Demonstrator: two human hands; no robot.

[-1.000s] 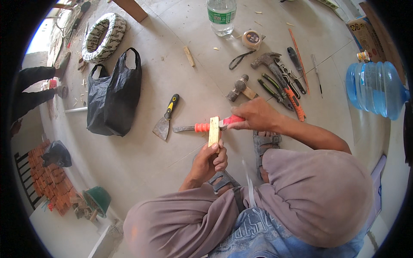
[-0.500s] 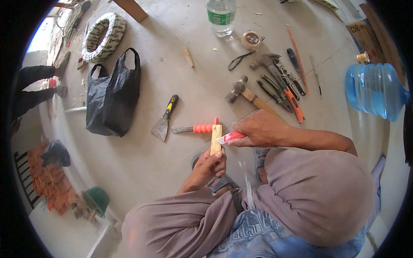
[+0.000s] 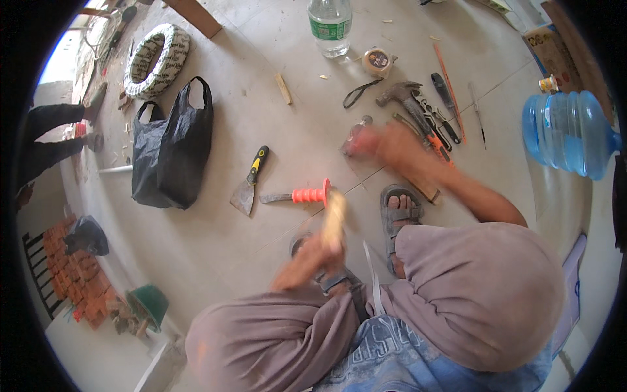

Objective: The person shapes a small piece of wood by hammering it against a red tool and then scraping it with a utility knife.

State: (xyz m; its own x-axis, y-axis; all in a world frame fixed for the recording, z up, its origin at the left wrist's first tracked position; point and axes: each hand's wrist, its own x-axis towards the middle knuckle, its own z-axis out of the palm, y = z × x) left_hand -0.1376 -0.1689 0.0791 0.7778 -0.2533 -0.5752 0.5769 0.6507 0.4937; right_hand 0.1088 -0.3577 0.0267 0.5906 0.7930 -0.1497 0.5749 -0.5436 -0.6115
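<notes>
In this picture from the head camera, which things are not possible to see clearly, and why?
- Right hand: motion blur; the reddish thing in it cannot be identified.
- Left hand: blurred; its grip on the wooden piece is unclear.
- Black bag: contents hidden by its own folds.
- Blue water jug: far end lost in the dark fisheye rim.

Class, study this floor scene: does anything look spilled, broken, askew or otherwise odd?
Nothing looks spilled or broken. The large blue water jug lies on its side at the right, by loose hand tools. Small wood chips dot the floor. Both hands are motion-blurred: the left hand holds a wooden piece; what the right hand grips is unclear.
</notes>
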